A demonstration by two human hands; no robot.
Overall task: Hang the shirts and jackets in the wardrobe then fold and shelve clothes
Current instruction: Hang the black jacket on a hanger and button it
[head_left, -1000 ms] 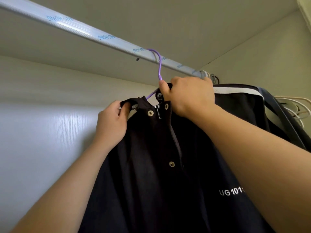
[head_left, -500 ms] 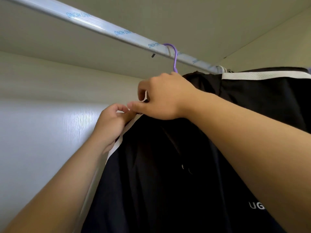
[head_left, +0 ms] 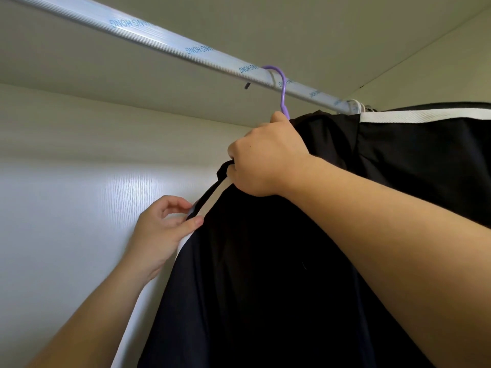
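Moved: left hand [head_left: 159, 232] slid lower down the white stripe [head_left: 216, 188] of the black jacket [head_left: 252, 288].
Left hand: pinched the stripe edge with thumb and fingers.
Right hand [head_left: 265, 160]: gripped the jacket's collar [head_left: 224, 167], fingers curled.
Jacket: hung on the purple hanger [head_left: 283, 91], hooked over the rail [head_left: 159, 41], beside another black jacket [head_left: 425, 160].

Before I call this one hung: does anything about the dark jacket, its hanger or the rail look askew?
Nothing broken. The purple plastic hanger hook sits over the silver metal rail. Only the black white-striped jacket looks unsettled: its collar is bunched under the right hand, and the left hand pinches its shoulder edge.
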